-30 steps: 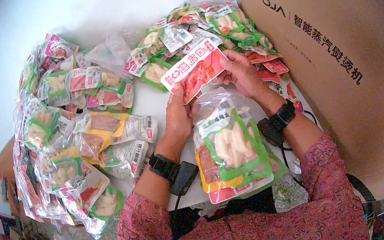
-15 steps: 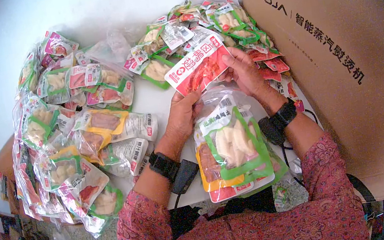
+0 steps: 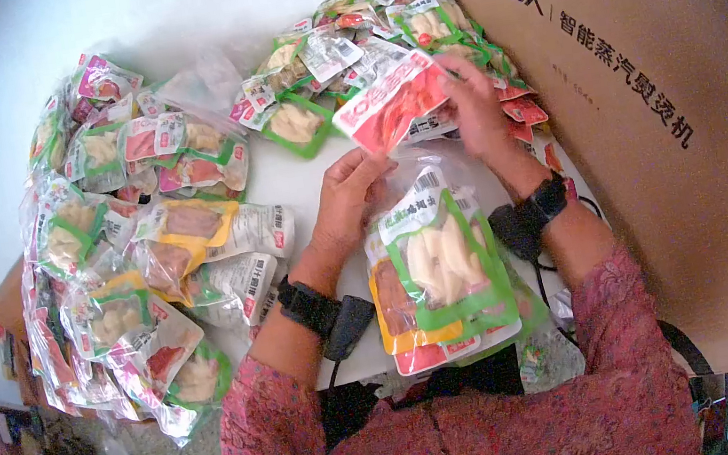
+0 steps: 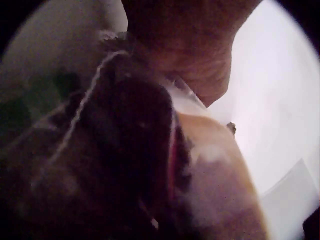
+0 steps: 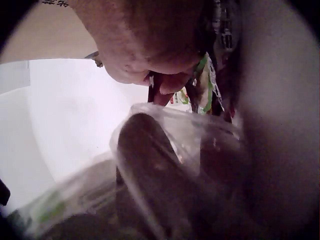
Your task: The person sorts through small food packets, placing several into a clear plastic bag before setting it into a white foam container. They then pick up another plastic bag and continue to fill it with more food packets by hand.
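The red-and-white packet is held aslant above the mouth of the clear bag, between the two hands. Its right-hand end is pinched by the right hand; its lower corner lies at the fingertips of the left hand. The fingers of the left hand are bent, but whether film or packet is gripped by them cannot be told.

The printed face of the packet is shown only in the head view, slightly blurred. In the right wrist view, a thin dark edge is seen at the right hand's fingers, with crumpled film just below. In the left wrist view, the left hand is seen from beneath, above film and a yellow-edged pack; its fingertips are hidden.

Through the bag, a green-edged pack with pale pieces is seen in front of the yellow-edged one. Beyond the hands, a heap of loose packs is spread on the white table. To the left, further packs are gathered in clear bags. On the right, a large cardboard carton with black lettering is seen. A black strap is worn on each wrist.
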`<state>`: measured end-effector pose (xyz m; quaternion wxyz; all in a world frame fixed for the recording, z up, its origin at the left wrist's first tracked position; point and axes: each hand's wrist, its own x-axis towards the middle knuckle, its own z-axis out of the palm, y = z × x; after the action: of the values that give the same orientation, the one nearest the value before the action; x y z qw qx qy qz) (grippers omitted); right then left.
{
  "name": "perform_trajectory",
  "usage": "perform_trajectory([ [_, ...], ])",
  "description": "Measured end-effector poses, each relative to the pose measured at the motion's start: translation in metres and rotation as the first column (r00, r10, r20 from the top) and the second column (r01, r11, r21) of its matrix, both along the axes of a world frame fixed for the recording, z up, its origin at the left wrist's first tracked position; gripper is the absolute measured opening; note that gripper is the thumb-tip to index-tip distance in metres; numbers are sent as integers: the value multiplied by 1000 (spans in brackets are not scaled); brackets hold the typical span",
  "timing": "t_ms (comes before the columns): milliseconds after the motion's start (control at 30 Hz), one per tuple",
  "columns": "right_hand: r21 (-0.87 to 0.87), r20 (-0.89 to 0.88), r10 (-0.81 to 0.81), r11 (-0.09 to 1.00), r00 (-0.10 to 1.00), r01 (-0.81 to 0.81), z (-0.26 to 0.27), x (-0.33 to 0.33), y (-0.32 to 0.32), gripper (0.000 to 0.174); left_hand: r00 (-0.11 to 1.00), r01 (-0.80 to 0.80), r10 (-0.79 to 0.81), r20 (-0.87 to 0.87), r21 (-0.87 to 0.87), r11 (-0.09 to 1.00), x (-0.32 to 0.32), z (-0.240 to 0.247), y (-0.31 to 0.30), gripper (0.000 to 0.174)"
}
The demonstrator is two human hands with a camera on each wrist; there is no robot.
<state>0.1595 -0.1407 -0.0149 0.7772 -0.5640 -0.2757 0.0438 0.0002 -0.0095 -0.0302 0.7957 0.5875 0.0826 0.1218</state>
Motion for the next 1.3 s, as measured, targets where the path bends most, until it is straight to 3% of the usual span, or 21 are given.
perform_trajectory([
  [33, -1, -8, -2, 1000, 1000, 2, 3, 2, -3, 29, 1000, 2, -2, -8, -1, 1000, 0, -1, 2, 14],
  [100, 40, -2, -5, 999, 1000, 5, 10, 7, -10, 25, 968, -22, -62, 243, 328, 944, 1, 0, 6, 12],
  [167, 64, 11, -2, 998, 1000, 1, 11, 8, -13, 23, 959, -75, -36, 281, 376, 923, -4, 12, 6, 9],
  [233, -30, -65, 98, 995, 993, -100, 13, 7, -16, 23, 885, -366, 50, 463, 624, 691, -9, 24, 3, 7],
  [267, -43, -137, 129, 990, 982, -136, 12, 5, -12, 24, 858, -424, 39, 512, 664, 616, -11, 31, 1, 4],
  [300, -41, -143, 129, 990, 981, -136, 11, 3, -10, 24, 862, -420, 39, 506, 668, 615, -12, 35, 1, 4],
  [367, -58, -238, 300, 945, 924, -322, 17, -10, -11, 24, 787, -569, -3, 617, 727, 383, -11, 39, 2, 6],
  [433, -137, -254, 296, 931, 921, -337, 24, -18, -12, 26, 798, -557, 11, 602, 731, 393, -10, 38, 5, 6],
  [500, -134, -272, 443, 862, 854, -489, 23, -21, -12, 26, 809, -546, 25, 587, 734, 404, -10, 37, 6, 6],
  [600, -168, -271, 499, 817, 823, -551, 19, -18, -12, 27, 848, -478, 24, 530, 743, 468, -11, 38, 5, 3],
  [733, -200, -258, 490, 816, 832, -542, 15, -22, -6, 27, 845, -446, -24, 534, 729, 518, -5, 34, 9, 4],
  [800, -487, -122, 592, 664, 797, -567, 12, -28, -3, 26, 824, -451, -58, 564, 713, 537, -3, 31, 9, 4],
  [933, -359, -165, 716, 597, 679, -717, 14, -43, -4, 26, 848, -416, 27, 529, 633, 652, 2, 26, 7, 6],
  [1000, -608, -37, 709, 543, 704, -579, 16, -36, -9, 34, 848, -415, 54, 528, 596, 688, 4, 22, 7, 7],
  [1033, -610, -39, 710, 540, 703, -580, 17, -38, -9, 34, 849, -414, 59, 526, 591, 692, 3, 22, 5, 7],
  [1100, -452, -168, 806, 449, 568, -771, 19, -41, -9, 45, 849, -414, 66, 524, 584, 698, 4, 23, 3, 7],
  [1133, -452, -170, 806, 447, 567, -772, 19, -41, -9, 45, 852, -406, 74, 518, 566, 718, 6, 22, 3, 7],
  [1200, -217, -401, 772, 442, 493, -870, 18, -42, -9, 51, 856, -399, 85, 510, 546, 737, 7, 19, 5, 8],
  [1233, -218, -401, 773, 440, 491, -871, 23, -45, -11, 51, 866, -397, 85, 494, 573, 717, 7, 17, 7, 8],
  [1300, -379, -283, 774, 452, 567, -807, 35, -52, -16, 51, 873, -399, 87, 480, 599, 694, 7, 14, 9, 8],
])
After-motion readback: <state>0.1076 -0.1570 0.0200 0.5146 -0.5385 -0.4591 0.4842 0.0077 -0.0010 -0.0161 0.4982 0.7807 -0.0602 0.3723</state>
